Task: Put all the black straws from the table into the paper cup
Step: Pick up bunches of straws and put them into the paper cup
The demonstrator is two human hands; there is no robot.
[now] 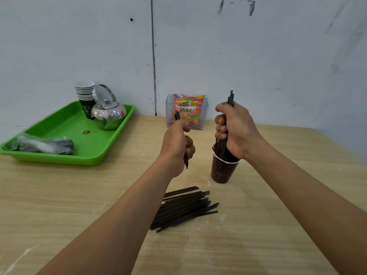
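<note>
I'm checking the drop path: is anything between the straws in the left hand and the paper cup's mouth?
Yes. The right hand grips the straw bundle standing in the paper cup, sitting right over its mouth. Nothing else visible lies between the straws in the left hand and the cup.

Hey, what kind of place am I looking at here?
Probably a plain drinks-prep corner: a wooden table against a bare wall, with a green tray holding stacked cups and a kettle.
</note>
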